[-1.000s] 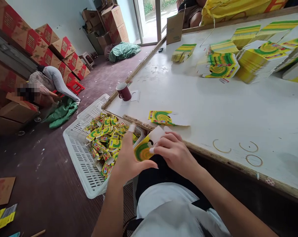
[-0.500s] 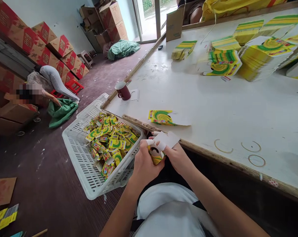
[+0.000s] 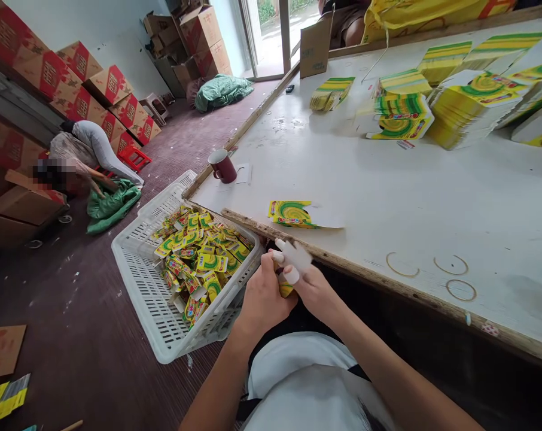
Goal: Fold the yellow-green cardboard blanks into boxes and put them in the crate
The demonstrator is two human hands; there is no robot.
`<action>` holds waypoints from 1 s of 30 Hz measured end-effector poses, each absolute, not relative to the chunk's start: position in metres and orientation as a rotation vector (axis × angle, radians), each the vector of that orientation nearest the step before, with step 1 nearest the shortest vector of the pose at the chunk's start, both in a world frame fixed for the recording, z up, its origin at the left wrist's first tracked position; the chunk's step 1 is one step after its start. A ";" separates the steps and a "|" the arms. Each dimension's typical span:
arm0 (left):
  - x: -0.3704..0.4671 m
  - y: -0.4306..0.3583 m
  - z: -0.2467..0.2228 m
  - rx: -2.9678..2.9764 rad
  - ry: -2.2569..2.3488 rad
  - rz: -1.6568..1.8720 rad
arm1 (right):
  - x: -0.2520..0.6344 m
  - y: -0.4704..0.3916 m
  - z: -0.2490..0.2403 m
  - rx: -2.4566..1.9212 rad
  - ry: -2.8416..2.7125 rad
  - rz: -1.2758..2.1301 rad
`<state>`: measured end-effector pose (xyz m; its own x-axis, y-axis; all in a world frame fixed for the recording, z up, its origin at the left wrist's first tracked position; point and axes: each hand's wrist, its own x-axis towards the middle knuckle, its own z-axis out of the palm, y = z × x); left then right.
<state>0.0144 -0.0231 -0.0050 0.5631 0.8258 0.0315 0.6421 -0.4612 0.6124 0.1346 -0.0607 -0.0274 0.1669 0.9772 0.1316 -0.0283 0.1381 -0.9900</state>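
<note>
Between my two hands, at the table's near edge, is a small yellow and green cardboard box (image 3: 286, 288) with white inner flaps. My left hand (image 3: 264, 296) is closed around its left side. With fingers pressed on the white flaps, my right hand (image 3: 313, 287) grips it from the right. White wraps cover some fingertips. Much of the box is hidden by my fingers. Just beyond my hands, a printed carton blank (image 3: 291, 214) lies on the white table (image 3: 365, 197).
At left stands a white plastic basket (image 3: 140, 287) holding many yellow boxes. A maroon mug (image 3: 223, 166) sits near the table corner. Stacks of carton blanks (image 3: 459, 117) stand at the far right. A person (image 3: 89, 146) bends over a green sack (image 3: 113, 203) near stacked cartons (image 3: 80, 105).
The white flaps on the box have folded over its dark cut-out, which no longer shows. My right hand has moved slightly left. The bending person's arms have shifted over the sack.
</note>
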 end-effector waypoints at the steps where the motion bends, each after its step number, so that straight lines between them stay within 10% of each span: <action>1: 0.014 -0.022 -0.007 2.244 1.142 0.464 | 0.133 -0.063 -0.027 -1.151 -1.185 0.992; 30: -0.013 0.000 0.016 2.204 1.276 0.370 | 0.147 -0.053 -0.032 -1.160 -1.492 0.783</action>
<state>-0.0135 0.0000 0.0157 0.5090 0.8598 -0.0401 0.7050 -0.3897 0.5925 0.1470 -0.0526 -0.0320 0.0113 0.9431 0.3324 0.2620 0.3180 -0.9112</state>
